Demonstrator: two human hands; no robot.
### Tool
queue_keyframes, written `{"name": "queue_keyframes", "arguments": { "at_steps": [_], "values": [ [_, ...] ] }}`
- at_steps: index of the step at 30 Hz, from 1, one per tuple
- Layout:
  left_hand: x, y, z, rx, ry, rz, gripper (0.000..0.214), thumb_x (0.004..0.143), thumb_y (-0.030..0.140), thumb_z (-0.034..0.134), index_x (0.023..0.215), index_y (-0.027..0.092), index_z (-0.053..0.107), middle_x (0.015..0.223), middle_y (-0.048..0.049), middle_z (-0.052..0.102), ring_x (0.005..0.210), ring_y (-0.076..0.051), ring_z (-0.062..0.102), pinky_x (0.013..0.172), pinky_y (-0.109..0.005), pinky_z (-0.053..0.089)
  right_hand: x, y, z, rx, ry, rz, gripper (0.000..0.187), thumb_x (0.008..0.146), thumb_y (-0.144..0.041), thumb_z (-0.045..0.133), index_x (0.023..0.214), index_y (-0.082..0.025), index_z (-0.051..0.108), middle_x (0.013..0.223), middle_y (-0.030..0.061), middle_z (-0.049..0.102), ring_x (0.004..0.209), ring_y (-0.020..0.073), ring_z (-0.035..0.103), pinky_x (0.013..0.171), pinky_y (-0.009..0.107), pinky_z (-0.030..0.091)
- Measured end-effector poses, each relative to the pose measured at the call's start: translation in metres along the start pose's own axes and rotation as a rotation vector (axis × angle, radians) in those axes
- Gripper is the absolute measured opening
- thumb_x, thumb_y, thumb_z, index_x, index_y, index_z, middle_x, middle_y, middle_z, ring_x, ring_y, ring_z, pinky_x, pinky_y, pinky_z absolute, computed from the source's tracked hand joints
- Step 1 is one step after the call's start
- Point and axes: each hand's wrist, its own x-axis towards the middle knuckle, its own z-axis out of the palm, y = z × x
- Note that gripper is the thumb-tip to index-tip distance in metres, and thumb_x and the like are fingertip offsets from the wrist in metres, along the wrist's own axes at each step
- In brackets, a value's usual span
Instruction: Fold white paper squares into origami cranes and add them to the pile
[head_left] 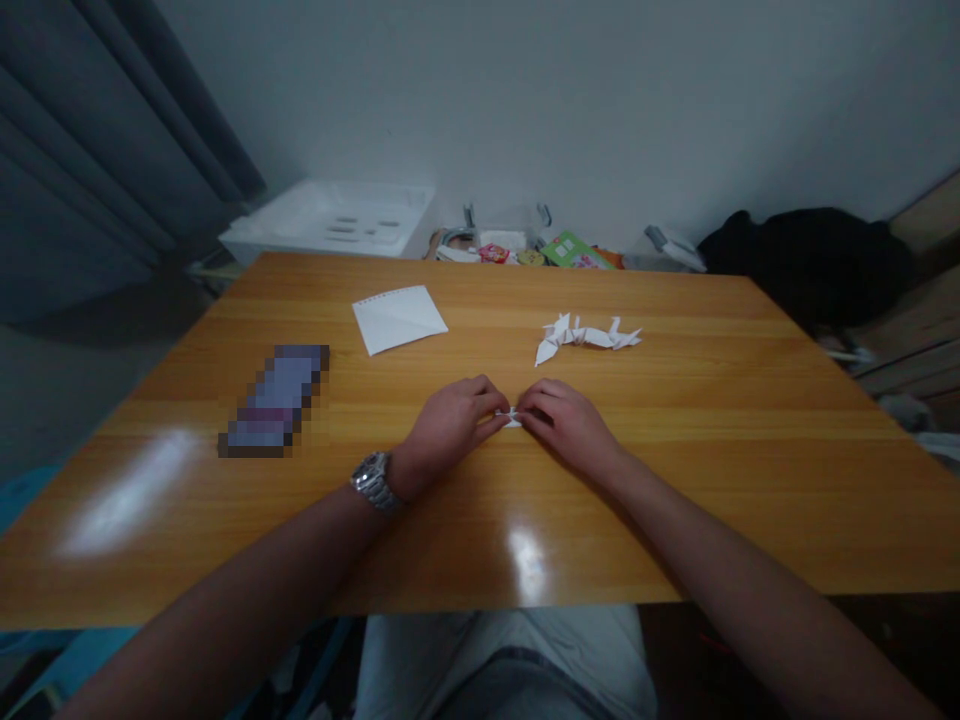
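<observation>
My left hand point(450, 425) and my right hand point(568, 425) meet near the middle of the wooden table point(697, 480), and their fingertips pinch a small piece of folded white paper point(511, 418). Most of that paper is hidden by my fingers. Beyond my hands lies a white folded-paper figure point(586, 336) with several pointed tips. Further back and to the left is a flat square of white paper point(399, 319), which has a faint crease. A metal wristwatch point(373, 482) is on my left wrist.
A pixelated, blurred flat object point(274, 401) lies on the table's left side. Behind the far edge stand a white plastic tray point(330, 220) and a jumble of packets and cards point(510, 248). Dark fabric point(802, 265) lies at the back right, and a grey curtain point(90, 150) hangs at the left.
</observation>
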Motion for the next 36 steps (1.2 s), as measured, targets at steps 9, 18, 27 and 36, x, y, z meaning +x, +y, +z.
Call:
{"name": "queue_keyframes", "arguments": {
  "at_steps": [9,18,27,36],
  "values": [
    [0.003,0.003,-0.003,0.036,-0.037,-0.042,0.023,0.103,0.033,0.054,0.099,0.020,0.072,0.093,-0.0053,0.064,0.090,-0.021,0.061,0.077,-0.031,0.046,-0.001,0.005,-0.010,0.017,-0.053,0.021,0.003,0.095,-0.021,0.068,0.093,-0.021,0.071,0.096,0.0063,0.068,0.092,0.0213,0.063,0.083,0.037,0.051],
    [0.002,0.003,-0.003,0.019,-0.042,-0.053,0.019,0.101,0.030,0.056,0.098,0.019,0.071,0.092,-0.0050,0.064,0.089,-0.021,0.061,0.077,-0.031,0.046,0.001,0.005,-0.012,-0.034,-0.084,0.061,0.006,0.093,-0.014,0.068,0.089,-0.018,0.069,0.093,0.0067,0.069,0.089,0.0211,0.063,0.081,0.035,0.050],
    [0.002,0.000,0.002,0.008,-0.010,-0.018,0.017,0.101,0.029,0.057,0.098,0.018,0.070,0.094,-0.0046,0.063,0.090,-0.020,0.061,0.078,-0.030,0.045,-0.001,0.004,-0.009,0.015,-0.062,0.045,0.005,0.093,-0.015,0.066,0.092,-0.019,0.068,0.096,0.0064,0.066,0.091,0.0208,0.061,0.083,0.035,0.050],
    [0.002,0.003,0.000,0.012,-0.024,-0.025,0.021,0.102,0.032,0.055,0.098,0.018,0.071,0.093,-0.0048,0.063,0.089,-0.020,0.061,0.077,-0.031,0.046,0.001,0.000,-0.001,-0.031,-0.038,0.017,0.006,0.097,-0.019,0.063,0.091,-0.019,0.066,0.095,0.0069,0.066,0.091,0.0222,0.060,0.082,0.036,0.049]
  ]
}}
